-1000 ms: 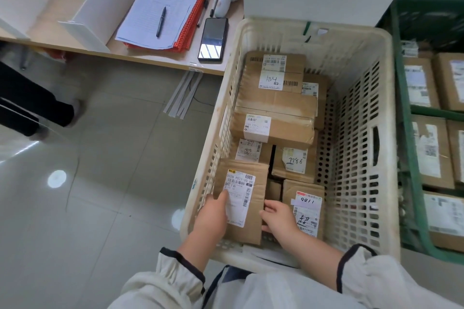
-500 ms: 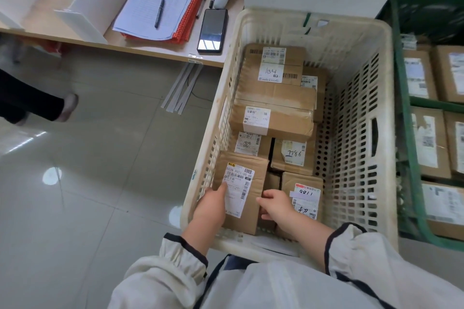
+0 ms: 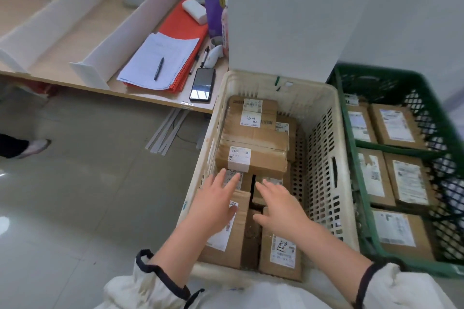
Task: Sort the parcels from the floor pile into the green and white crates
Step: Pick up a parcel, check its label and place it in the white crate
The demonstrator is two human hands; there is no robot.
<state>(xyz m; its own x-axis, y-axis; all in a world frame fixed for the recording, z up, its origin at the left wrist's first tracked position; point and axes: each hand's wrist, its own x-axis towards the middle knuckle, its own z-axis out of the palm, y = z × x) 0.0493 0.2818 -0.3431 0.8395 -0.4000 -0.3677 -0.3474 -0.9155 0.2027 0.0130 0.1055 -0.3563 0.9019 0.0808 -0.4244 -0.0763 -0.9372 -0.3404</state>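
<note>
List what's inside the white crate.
Labelled cardboard parcels, some stacked; left hand and right hand hover over the near ones. Whatever lies beneath them in the white crate is hidden.

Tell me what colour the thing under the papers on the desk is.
Orange-red; the mesh folder shows best in the head view.

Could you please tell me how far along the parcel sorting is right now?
Done: the cream-white plastic lattice crate holds stacked brown cardboard parcels, and the green plastic crate holds more labelled boxes. In hand: nothing gripped; the left hand and right hand are open, fingers spread over the white crate's near parcels. Left: the floor pile is out of view, so the remainder cannot be judged.
</note>
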